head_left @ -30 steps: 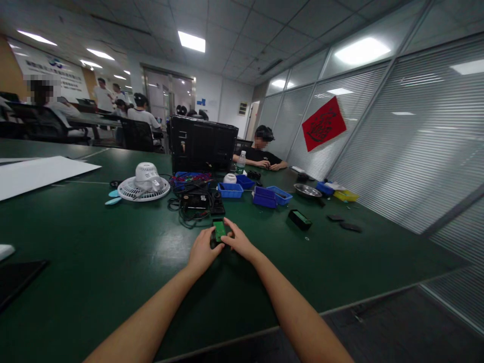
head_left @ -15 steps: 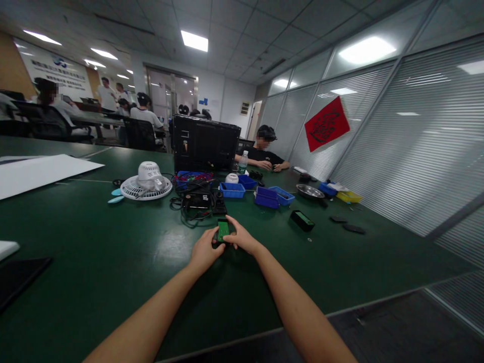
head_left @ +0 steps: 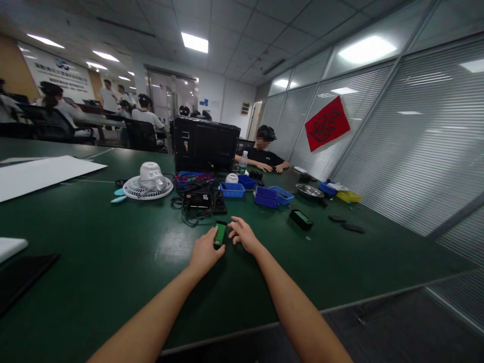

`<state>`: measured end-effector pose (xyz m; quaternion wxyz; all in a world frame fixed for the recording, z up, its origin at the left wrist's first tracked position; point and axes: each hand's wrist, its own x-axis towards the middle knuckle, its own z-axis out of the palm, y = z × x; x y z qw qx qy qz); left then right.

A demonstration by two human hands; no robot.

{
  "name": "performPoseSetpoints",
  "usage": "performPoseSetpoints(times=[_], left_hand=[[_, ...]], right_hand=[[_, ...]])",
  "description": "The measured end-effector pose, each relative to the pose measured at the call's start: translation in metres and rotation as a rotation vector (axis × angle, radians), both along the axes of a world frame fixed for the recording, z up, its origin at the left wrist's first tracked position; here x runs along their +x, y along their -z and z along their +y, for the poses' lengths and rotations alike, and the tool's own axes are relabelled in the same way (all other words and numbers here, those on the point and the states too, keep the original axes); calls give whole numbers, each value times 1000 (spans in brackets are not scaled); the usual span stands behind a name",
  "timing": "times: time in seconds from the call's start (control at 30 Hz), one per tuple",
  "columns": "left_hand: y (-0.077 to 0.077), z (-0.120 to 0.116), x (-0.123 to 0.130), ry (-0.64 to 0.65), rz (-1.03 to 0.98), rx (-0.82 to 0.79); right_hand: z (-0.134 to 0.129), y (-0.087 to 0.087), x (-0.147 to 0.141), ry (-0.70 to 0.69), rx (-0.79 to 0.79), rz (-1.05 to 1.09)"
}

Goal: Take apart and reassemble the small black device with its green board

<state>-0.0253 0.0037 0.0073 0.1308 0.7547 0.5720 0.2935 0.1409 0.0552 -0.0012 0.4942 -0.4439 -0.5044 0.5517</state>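
Observation:
A small black case with a green circuit board (head_left: 220, 234) in it lies low over the table in front of me. My left hand (head_left: 204, 250) grips it from the left, thumb at its near end and fingers along its side. Just to the right is my right hand (head_left: 244, 236), apart from the case, with its fingers spread and slightly bent and nothing in them. A second black case (head_left: 301, 220), also showing green inside, rests on the table farther right, with a small ring (head_left: 308, 238) near it.
Cables and a black adapter (head_left: 196, 200) lie beyond my hands, beside blue trays (head_left: 232, 190). A white fan part (head_left: 148, 181) is at the left. A black monitor-like housing (head_left: 206, 144) stands behind, and a person (head_left: 266, 151) sits across. Flat black pieces (head_left: 353, 228) lie right.
My right hand has let go of the case and opened, moving slightly right. The case has turned a little in my left hand, which keeps hold of it.

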Motion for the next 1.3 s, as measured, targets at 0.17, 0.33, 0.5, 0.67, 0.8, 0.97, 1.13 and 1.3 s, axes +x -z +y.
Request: performPoseSetpoints(times=[0.17, 0.33, 0.5, 0.67, 0.8, 0.97, 1.13, 1.3], left_hand=[[-7, -5, -5, -137, -31, -171], [-9, -8, -17, -205, -128, -210], [-12, -11, -38, -298, -97, -236], [-19, -20, -60, -373, -46, -265], [-22, -22, -80, -452, -53, -256], [-24, -19, -119, -573, -87, -258], [-32, -16, -168, -758, -105, -274], [-38, -16, -208, -887, -148, -258]], right_hand=[[4, 3, 10, 16, -20, 114], [6, 7, 16, -17, -7, 161], [5, 6, 19, -18, -1, 143], [1, 2, 18, -1, 2, 124], [1, 2, 18, 12, 8, 104], [4, 6, 18, 32, 20, 111], [5, 7, 18, 18, 21, 116], [7, 9, 20, 11, 20, 110]])
